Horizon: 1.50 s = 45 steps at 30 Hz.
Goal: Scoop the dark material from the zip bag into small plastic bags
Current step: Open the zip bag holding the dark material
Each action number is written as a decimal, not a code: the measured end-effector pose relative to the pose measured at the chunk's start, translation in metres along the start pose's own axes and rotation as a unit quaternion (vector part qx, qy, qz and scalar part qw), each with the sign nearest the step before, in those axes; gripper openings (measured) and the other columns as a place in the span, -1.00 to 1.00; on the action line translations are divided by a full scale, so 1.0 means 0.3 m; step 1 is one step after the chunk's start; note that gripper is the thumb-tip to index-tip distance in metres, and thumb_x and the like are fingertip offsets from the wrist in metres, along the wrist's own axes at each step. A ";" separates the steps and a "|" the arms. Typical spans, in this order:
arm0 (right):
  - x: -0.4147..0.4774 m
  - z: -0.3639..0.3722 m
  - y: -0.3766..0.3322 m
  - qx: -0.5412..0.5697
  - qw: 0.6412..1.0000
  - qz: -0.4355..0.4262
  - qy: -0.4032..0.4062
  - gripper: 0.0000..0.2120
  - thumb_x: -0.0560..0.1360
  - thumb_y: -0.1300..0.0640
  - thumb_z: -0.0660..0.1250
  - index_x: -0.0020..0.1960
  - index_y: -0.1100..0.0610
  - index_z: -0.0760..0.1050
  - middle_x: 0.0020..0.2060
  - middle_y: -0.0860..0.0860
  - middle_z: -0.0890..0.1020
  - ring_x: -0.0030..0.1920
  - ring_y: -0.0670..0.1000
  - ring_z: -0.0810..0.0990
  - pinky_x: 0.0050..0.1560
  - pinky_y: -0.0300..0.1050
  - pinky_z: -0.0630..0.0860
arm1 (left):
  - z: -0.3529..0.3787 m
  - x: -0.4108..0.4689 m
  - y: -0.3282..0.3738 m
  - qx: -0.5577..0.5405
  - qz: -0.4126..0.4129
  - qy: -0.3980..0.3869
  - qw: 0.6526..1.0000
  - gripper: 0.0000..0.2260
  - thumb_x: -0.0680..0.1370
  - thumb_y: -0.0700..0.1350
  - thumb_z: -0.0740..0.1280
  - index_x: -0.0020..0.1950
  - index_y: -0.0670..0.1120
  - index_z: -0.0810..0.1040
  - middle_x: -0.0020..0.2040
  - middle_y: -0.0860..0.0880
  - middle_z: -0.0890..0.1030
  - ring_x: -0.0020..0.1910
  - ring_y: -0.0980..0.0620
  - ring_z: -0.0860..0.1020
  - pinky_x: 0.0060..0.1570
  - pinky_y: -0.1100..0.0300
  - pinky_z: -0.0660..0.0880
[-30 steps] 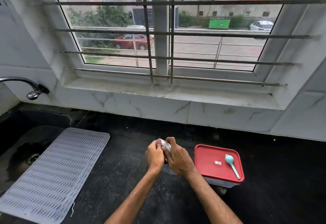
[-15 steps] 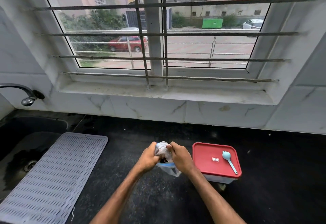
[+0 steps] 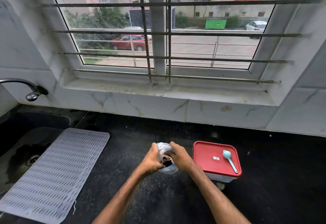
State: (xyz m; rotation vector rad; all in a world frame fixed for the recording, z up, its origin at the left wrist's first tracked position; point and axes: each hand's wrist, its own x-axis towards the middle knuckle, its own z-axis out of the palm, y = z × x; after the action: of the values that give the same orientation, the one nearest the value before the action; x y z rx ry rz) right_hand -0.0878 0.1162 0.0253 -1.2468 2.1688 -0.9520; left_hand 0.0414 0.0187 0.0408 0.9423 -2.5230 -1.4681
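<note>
A clear plastic zip bag (image 3: 165,150) with dark material inside is held upright over the black counter (image 3: 134,141), between both hands. My left hand (image 3: 152,159) grips its left side and my right hand (image 3: 179,156) grips its right side, fingers curled on the plastic near the mouth. The bag's lower part (image 3: 168,170) shows below the hands. A light blue scoop (image 3: 229,160) lies on the red lid of a plastic box (image 3: 211,153) just right of my right hand.
A grey ribbed drying mat (image 3: 53,171) lies at the left, partly over the dark sink (image 3: 23,153). A tap (image 3: 31,95) juts out above the sink. A barred window and marble sill (image 3: 158,91) run along the back wall.
The hands were pressed together on the crumpled bag a second ago. They have since drawn apart, spreading the bag so the dark contents show between them.
</note>
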 end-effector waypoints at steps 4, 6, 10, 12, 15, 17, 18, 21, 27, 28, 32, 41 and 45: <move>0.007 0.030 -0.003 0.008 1.000 0.008 0.004 -0.81 0.58 0.16 0.30 -0.17 0.23 0.47 -0.23 0.05 0.44 -0.20 -0.02 0.41 -0.16 -0.11 0.30 | 0.000 -0.003 0.007 0.032 0.010 0.044 0.998 -0.49 0.35 -0.08 0.54 0.13 -0.12 0.31 0.09 -0.08 0.49 0.07 0.01 0.52 -0.04 0.18 0.51; 0.006 0.023 -0.012 0.017 1.000 0.005 0.007 -0.80 0.55 0.20 0.31 -0.26 0.15 0.49 -0.27 -0.01 0.39 -0.24 -0.05 0.40 -0.16 -0.11 0.32 | -0.001 -0.004 0.010 0.032 -0.011 0.062 0.998 -0.59 0.49 -0.03 0.45 0.14 -0.13 0.30 0.11 -0.08 0.49 0.10 -0.01 0.51 0.01 0.14 0.49; 0.003 0.038 -0.029 0.037 0.998 0.014 0.042 -0.80 0.49 0.20 0.30 -0.30 0.11 0.44 -0.33 0.05 0.55 -0.29 -0.07 0.48 -0.17 0.10 0.49 | 0.008 -0.018 0.037 0.048 -0.063 0.120 0.990 -0.81 0.54 -0.29 0.20 0.08 -0.14 0.23 0.02 -0.09 0.51 -0.03 -0.06 0.52 -0.13 0.12 0.40; -0.002 0.046 -0.030 0.037 0.997 0.022 0.064 -0.88 0.48 0.17 0.27 -0.24 0.10 0.42 -0.36 0.01 0.59 -0.33 -0.12 0.48 -0.22 0.10 0.51 | 0.012 -0.031 0.058 0.034 -0.051 0.164 0.984 -0.77 0.48 -0.38 0.13 0.06 -0.15 0.25 -0.06 -0.08 0.53 -0.11 -0.06 0.51 -0.20 0.11 0.39; -0.016 0.022 -0.048 -0.020 0.995 0.047 0.088 -0.88 0.48 0.12 0.25 -0.21 0.07 0.34 -0.39 -0.04 0.54 -0.36 -0.07 0.45 -0.31 -0.04 0.41 | 0.027 -0.050 0.058 -0.002 -0.005 0.175 0.985 -0.79 0.49 -0.39 0.13 0.06 -0.15 0.30 -0.17 -0.03 0.56 -0.20 -0.05 0.56 -0.28 0.19 0.47; -0.014 0.022 -0.061 -0.013 0.992 0.063 0.110 -0.89 0.47 0.14 0.24 -0.21 0.09 0.33 -0.39 -0.03 0.54 -0.36 -0.03 0.47 -0.31 -0.05 0.40 | 0.032 -0.059 0.053 -0.023 0.025 0.184 0.982 -0.78 0.52 -0.36 0.20 0.08 -0.11 0.30 -0.19 0.01 0.57 -0.26 0.05 0.56 -0.36 0.36 0.43; -0.011 0.026 -0.069 -0.005 0.990 0.074 0.122 -0.89 0.47 0.16 0.24 -0.21 0.10 0.34 -0.38 -0.03 0.56 -0.35 -0.01 0.48 -0.31 -0.05 0.41 | 0.032 -0.057 0.049 -0.034 0.035 0.193 0.980 -0.74 0.53 -0.32 0.27 0.11 -0.09 0.28 -0.16 0.01 0.57 -0.25 0.10 0.56 -0.35 0.38 0.44; -0.010 0.029 -0.079 0.049 0.982 0.098 0.155 -0.89 0.44 0.26 0.25 -0.24 0.12 0.41 -0.36 -0.03 0.60 -0.35 -0.04 0.48 -0.30 -0.05 0.42 | 0.028 -0.025 0.013 -0.050 -0.011 0.207 0.977 -0.66 0.56 -0.11 0.38 0.21 -0.06 0.27 -0.06 0.01 0.57 -0.13 0.05 0.60 -0.18 0.21 0.50; -0.041 0.057 -0.082 0.108 0.987 0.076 0.088 -0.79 0.40 0.43 0.13 -0.21 0.15 0.38 -0.34 -0.05 0.52 -0.36 -0.16 0.38 -0.36 -0.30 0.31 | 0.032 0.001 0.002 -0.143 -0.150 0.235 0.950 -0.72 0.46 -0.39 0.14 -0.08 -0.19 0.63 -0.18 -0.14 0.66 -0.22 -0.09 0.57 -0.23 0.11 0.44; -0.043 0.062 -0.082 0.110 0.987 0.081 0.087 -0.79 0.42 0.42 0.12 -0.19 0.15 0.38 -0.32 -0.06 0.53 -0.35 -0.15 0.40 -0.36 -0.32 0.33 | 0.041 0.002 0.012 -0.173 -0.149 0.246 0.942 -0.71 0.46 -0.40 0.13 -0.07 -0.19 0.61 -0.18 -0.14 0.66 -0.25 -0.05 0.54 -0.23 0.09 0.45; -0.027 0.052 -0.091 0.103 0.984 0.100 0.111 -0.84 0.45 0.38 0.13 -0.10 0.17 0.42 -0.22 0.00 0.59 -0.25 -0.05 0.51 -0.31 -0.30 0.37 | 0.065 -0.011 0.032 -0.197 -0.117 0.245 0.942 -0.73 0.48 -0.38 0.12 -0.05 -0.13 0.56 -0.15 -0.10 0.65 -0.20 -0.03 0.57 -0.18 0.05 0.53; -0.022 0.058 -0.066 0.096 0.970 0.174 0.138 -0.82 0.47 0.31 0.16 -0.02 0.17 0.50 -0.11 0.05 0.64 -0.11 0.07 0.60 -0.08 -0.03 0.53 | 0.067 -0.015 0.000 -0.303 -0.130 0.226 0.916 -0.79 0.43 -0.23 0.53 -0.02 -0.21 0.57 -0.14 -0.18 0.68 -0.19 -0.08 0.66 -0.17 0.04 0.61; -0.022 0.057 -0.064 0.076 0.970 0.189 0.134 -0.83 0.48 0.30 0.16 -0.02 0.19 0.50 -0.10 0.09 0.64 -0.08 0.12 0.60 -0.08 -0.03 0.49 | 0.054 -0.022 0.015 -0.314 -0.105 0.156 0.931 -0.92 0.49 -0.26 0.46 -0.19 -0.21 0.61 -0.30 -0.09 0.64 -0.38 0.11 0.57 -0.37 0.22 0.52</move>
State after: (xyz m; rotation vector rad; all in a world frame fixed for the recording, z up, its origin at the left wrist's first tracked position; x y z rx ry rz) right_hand -0.0624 0.1096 0.0290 -0.6282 2.3670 -1.1425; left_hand 0.0389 0.0362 0.0372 1.2093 -1.6051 -1.8326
